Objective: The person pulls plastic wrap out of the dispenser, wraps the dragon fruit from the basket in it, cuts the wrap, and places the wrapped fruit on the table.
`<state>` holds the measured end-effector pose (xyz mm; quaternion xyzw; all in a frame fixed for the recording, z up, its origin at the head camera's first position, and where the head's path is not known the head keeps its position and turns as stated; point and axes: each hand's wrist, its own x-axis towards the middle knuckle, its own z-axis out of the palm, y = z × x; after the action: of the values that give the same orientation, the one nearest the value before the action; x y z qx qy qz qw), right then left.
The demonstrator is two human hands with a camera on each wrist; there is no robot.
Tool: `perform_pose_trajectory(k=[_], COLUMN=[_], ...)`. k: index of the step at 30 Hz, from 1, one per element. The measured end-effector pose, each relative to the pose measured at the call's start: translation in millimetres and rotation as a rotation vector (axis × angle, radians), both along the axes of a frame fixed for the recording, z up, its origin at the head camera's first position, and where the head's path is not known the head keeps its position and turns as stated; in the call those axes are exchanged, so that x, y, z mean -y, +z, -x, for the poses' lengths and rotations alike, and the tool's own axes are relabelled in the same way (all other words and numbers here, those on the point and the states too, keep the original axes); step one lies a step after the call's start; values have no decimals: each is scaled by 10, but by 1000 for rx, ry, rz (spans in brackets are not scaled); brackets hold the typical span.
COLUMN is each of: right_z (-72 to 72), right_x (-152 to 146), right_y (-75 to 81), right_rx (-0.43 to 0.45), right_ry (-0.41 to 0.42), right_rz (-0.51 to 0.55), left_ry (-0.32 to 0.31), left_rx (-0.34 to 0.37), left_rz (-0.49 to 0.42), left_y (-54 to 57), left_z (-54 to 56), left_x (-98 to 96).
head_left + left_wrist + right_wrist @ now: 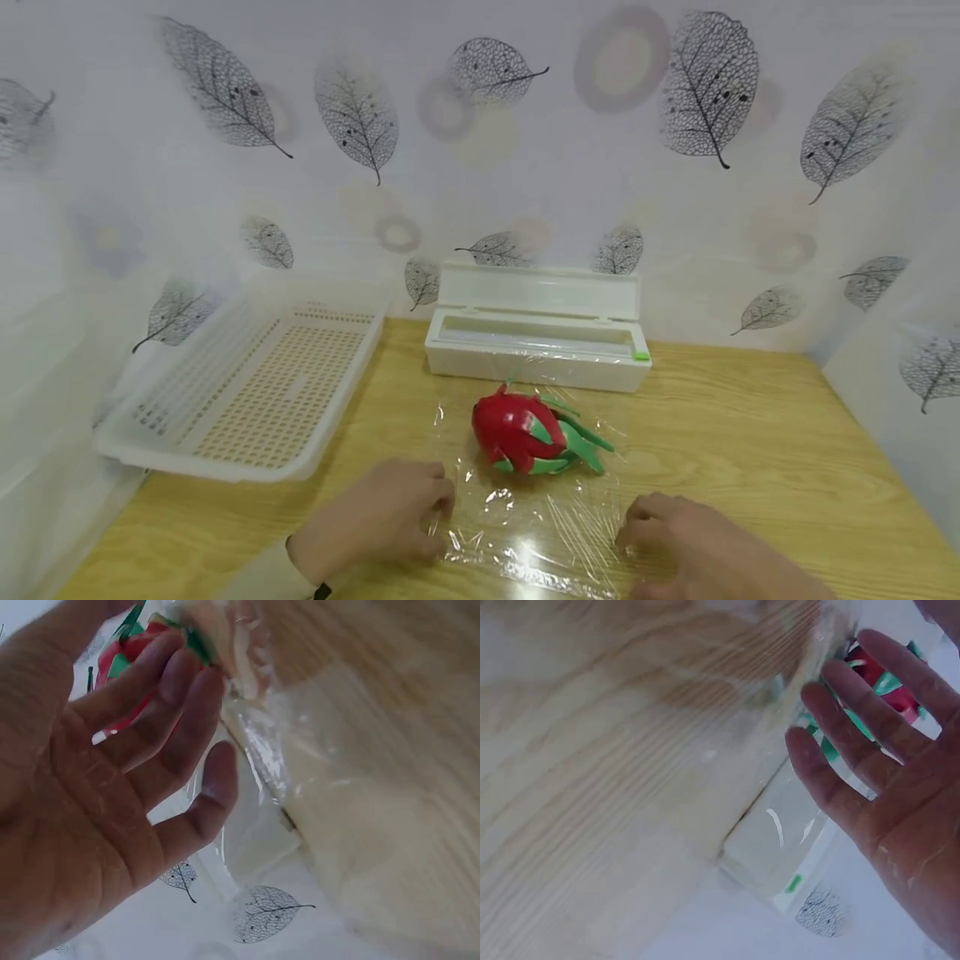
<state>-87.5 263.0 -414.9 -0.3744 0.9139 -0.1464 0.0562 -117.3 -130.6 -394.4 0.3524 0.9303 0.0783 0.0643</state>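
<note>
A red and green dragon fruit point(517, 429) lies on a clear sheet of cling film point(555, 525) spread over the table. The film runs forward from a white cling film dispenser point(536, 367), whose lid point(538, 292) stands raised. Beside the film's left edge rests my left hand point(390, 512), thumb and index finger apart, its fingers loosely bent in the left wrist view. My right hand point(690, 542) is at the film's front right edge. In the right wrist view its fingers point(855, 735) are nearly straight and spread, with nothing gripped.
A white perforated plastic basket point(318, 433) stands on the left of the wooden table point(757, 450). Behind and at both sides hangs a pale sheet point(525, 183) printed with dark leaves. On the dispenser's right end is a small green tab point(641, 357).
</note>
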Motion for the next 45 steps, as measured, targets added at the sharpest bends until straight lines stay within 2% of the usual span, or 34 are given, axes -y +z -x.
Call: perform_pose_trajectory(k=[2,5,12,15,18,24,31,38,45], right_z=[-2,-13,-3,5,4,2,14,-2,-14], right_x=[20,46,57,55,51,25,6,-15,-27], right_y=[0,-50,-155,-179,-176,-133,-85,-31,28], right_rx=[99,94,-58,-93,-45,162,263,284,307], right_ry=[34,108,247,275,256,216,235,223,224], right_rz=[-5,21,111,143,156,248,357,399,430], left_ry=[-26,-17,-34,-46,-50,-61,-48,-28,-20], left_rx=[15,31,-11,-10,20,92,155,207,223], left_rz=[21,31,-11,-31,-47,-122,-177,-190,-226], left_y=[-47,-90,-155,-167,-164,-123,-22,24,39], left_z=[-65,-116,-137,-132,-124,-99,-89,-107,-118], left_x=[54,87,95,101,115,176,227,249,282])
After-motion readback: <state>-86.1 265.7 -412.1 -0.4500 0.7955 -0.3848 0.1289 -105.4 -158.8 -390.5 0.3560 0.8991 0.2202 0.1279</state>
